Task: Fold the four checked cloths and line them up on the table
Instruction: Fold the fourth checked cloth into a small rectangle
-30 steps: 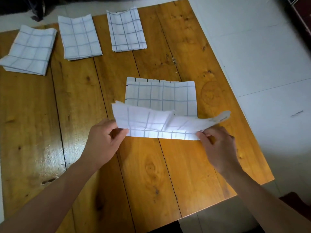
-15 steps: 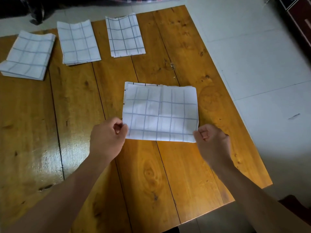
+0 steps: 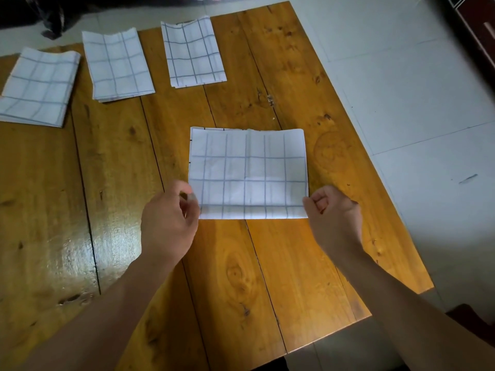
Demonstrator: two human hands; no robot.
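A white checked cloth (image 3: 249,172), folded into a wide rectangle, lies flat on the wooden table (image 3: 267,263) in front of me. My left hand (image 3: 170,220) covers its near left corner with curled, blurred fingers that seem to pinch it. At the near right corner, my right hand (image 3: 333,214) is curled, thumb against the cloth's edge. Three folded checked cloths lie in a row along the far edge: one at the far left (image 3: 37,87), one in the middle (image 3: 117,65) and one on the right (image 3: 192,52).
The table's right edge (image 3: 375,170) runs diagonally beside a pale tiled floor (image 3: 401,76). Bare wood lies to the right of the row of folded cloths. Dark furniture (image 3: 476,25) stands at the top right corner.
The near half of the cloth, lifted a second ago, was folded away from me onto the far half. Both hands have since stayed at the near corners, and the left fingers are moving.
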